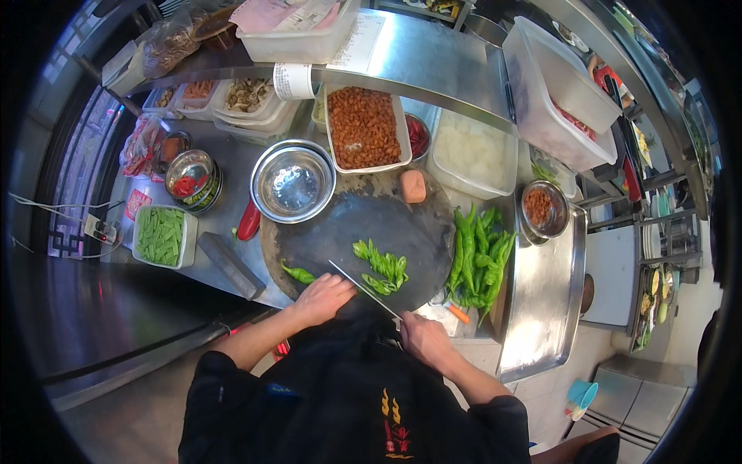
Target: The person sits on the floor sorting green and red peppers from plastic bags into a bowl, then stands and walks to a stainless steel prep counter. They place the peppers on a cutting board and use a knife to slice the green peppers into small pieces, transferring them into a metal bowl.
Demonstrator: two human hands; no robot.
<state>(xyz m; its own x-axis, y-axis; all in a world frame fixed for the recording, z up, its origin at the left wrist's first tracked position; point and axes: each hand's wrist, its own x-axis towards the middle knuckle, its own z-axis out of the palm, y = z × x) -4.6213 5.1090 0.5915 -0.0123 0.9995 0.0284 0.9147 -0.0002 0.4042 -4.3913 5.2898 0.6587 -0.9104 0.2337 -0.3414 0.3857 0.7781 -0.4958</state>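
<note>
My right hand (426,338) grips the handle of a knife (366,290), seen almost edge-on over the near part of a round, dark chopping block (324,232). Against the blade rest the fingers of my left hand (326,298), holding down a green chili pepper that is mostly hidden beneath them. Beside that hand, a whole green chili (298,272) lies at the block's left. Slanting slices of green chili (385,265) are spread just beyond the blade. A heap of long green peppers (478,255) sits right of the block.
Steel bowls (293,181) and a pinkish block (413,187) stand on the block's far side. Behind it is a tub of browned diced food (365,130). A whetstone (231,265) and cut green vegetables (160,235) lie left. An orange-handled peeler (458,314) lies near the peppers. A steel shelf (429,49) overhangs the back.
</note>
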